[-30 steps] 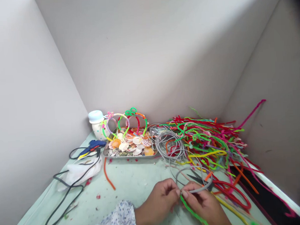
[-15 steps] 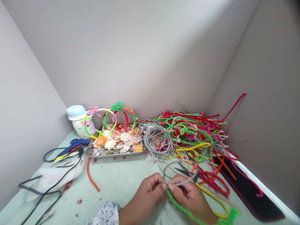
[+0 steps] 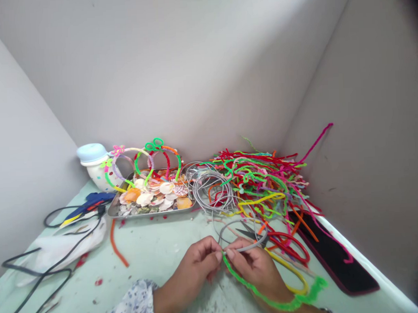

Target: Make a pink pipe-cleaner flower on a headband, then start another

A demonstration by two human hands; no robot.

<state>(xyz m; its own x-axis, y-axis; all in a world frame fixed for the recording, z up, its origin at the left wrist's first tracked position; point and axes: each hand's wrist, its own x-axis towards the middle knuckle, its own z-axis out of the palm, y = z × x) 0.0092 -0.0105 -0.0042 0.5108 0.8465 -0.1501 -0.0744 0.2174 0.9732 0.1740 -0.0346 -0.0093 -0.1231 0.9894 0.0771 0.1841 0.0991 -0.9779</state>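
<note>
In the head view, my left hand [image 3: 196,264] and my right hand [image 3: 257,266] meet low in the middle, fingertips almost touching. My right thumb and fingers pinch a thin grey hoop [image 3: 244,220] that arches above them. A fuzzy bright green pipe cleaner [image 3: 252,289] starts at the fingertips, trails below my right hand and crosses its wrist. The fingers of my left hand are pinched where the pipe cleaner meets the hoop. Just behind my right hand lie scissors [image 3: 249,232] with dark blades, one red and one yellow handle loop.
A metal tray [image 3: 152,215] of seashells holds decorated headbands [image 3: 132,150]; beside it are coiled grey wire [image 3: 214,193] and a heap of coloured pipe cleaners [image 3: 265,177]. A lidded white jar [image 3: 100,172], blue-handled tool [image 3: 86,203], black cable [image 3: 44,274] and black mat [image 3: 334,257] surround them.
The whole view has shifted, so everything sits slightly further left. Both hands keep their pinch at the same joint, and the green pipe cleaner's tail hangs a little differently over the right wrist.
</note>
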